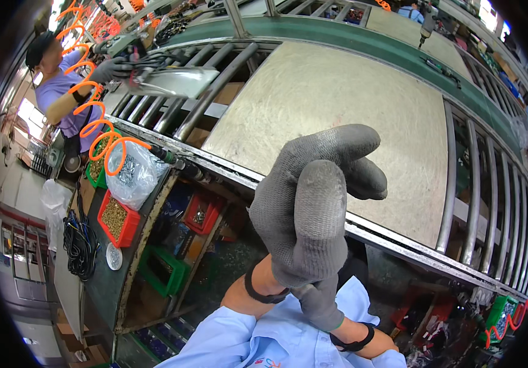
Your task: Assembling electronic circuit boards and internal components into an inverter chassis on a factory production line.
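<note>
Above the near edge of a pale board (386,86) set among metal rollers (475,190), the left hand (313,196) is raised close to the camera in a grey glove (279,205), with the right hand (322,303) just below it at the cuff. The left fingers (344,144) are bent and partly apart, two of them pointing to the right and one rising in front, and nothing shows between them. The right hand wears a matching glove and meets the lower end of the left one; its fingertips are largely hidden, so I cannot tell whether they clamp the cuff or only rest against it. The glove on the left hand looks light, soft and stretchy, a fine knit with a smoother, scuffed coating toward the fingertips, which probably grips well rather than slips. It should bend freely and come to no harm from handling, though a hard tug could strain the knit. The best hold is likely the cuff, pinched near the black band (270,299) on the wrist, since the coated fingertips would be stiffer and bulkier. Off to the left sit a red bin (132,231) of small parts and a clear plastic bag (132,184).
</note>
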`<control>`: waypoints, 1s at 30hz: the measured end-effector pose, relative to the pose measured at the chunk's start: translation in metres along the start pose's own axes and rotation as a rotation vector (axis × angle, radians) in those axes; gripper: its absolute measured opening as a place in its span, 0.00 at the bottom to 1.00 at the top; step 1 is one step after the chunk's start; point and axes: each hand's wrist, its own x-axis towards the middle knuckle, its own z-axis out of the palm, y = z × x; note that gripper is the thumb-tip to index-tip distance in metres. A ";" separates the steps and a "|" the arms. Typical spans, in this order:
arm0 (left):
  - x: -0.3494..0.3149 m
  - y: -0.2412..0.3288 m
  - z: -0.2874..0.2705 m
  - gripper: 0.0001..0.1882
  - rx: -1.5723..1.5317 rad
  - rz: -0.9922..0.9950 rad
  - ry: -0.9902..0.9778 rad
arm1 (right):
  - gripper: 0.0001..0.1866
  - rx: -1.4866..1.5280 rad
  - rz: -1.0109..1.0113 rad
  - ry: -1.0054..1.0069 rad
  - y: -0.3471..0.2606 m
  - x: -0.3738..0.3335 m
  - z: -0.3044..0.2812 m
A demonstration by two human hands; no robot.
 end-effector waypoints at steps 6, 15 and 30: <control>0.001 -0.003 -0.006 0.22 -0.018 -0.021 -0.049 | 0.17 0.010 0.011 -0.028 0.000 0.002 -0.002; 0.005 -0.007 -0.009 0.24 -0.060 0.015 -0.029 | 0.18 -0.073 0.014 -0.085 0.001 0.003 -0.002; -0.002 0.010 -0.008 0.28 -0.057 -0.055 -0.017 | 0.15 -0.224 -0.284 -0.030 0.010 0.007 -0.001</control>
